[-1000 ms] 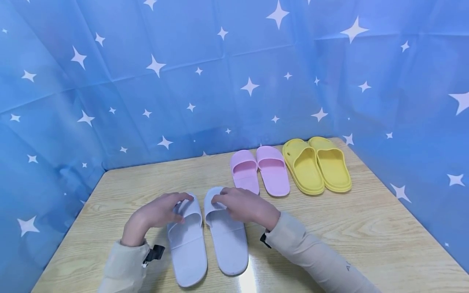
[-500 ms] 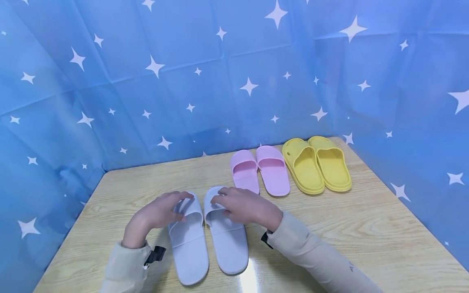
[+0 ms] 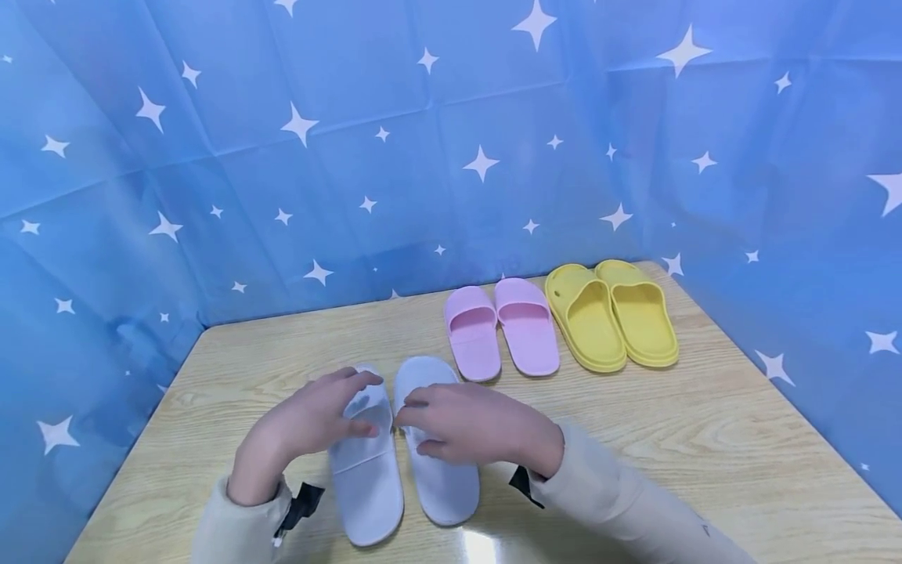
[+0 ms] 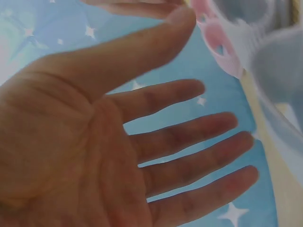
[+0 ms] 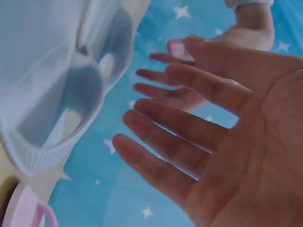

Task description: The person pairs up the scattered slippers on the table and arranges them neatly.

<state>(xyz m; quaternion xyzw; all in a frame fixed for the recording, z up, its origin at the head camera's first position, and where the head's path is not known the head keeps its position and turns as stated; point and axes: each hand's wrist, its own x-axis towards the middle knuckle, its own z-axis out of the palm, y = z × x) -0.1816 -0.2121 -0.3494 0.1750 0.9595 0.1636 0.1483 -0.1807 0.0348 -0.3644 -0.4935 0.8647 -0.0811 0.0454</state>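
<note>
White slippers (image 3: 369, 489) lie side by side, long axes running away from you. Your left hand (image 3: 310, 415) hovers over the left one, your right hand (image 3: 475, 423) over the other, both loosely spread, gripping nothing. The desk (image 3: 705, 454) stretches to both sides of the white pair; beyond it, to the right, sit pink slippers (image 3: 535, 345), then yellow slippers (image 3: 595, 337) near the far edge.

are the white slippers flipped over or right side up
Right side up: both white slippers lie on the table with their footbeds facing upward in the head view.
</note>
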